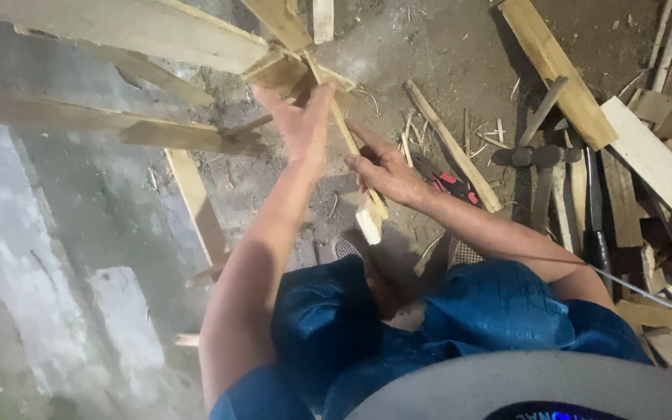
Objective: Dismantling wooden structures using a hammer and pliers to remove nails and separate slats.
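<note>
A narrow pale wooden strip (355,159) runs from a joint of wooden planks (281,70) at the top down toward my lap, ending in a cut end near my knee. My right hand (383,167) is closed around the strip about halfway along it. My left hand (301,124) is raised with flat, spread fingers, its palm against the upper part of the strip just below the plank joint. I am crouched low in blue clothes over a dirt floor.
A rough frame of long planks (118,31) stretches across the upper left. A hammer (538,159) lies on the ground to the right among several loose boards (643,148). A red-handled tool (453,187) lies by my right wrist. Grey concrete (33,257) is at the left.
</note>
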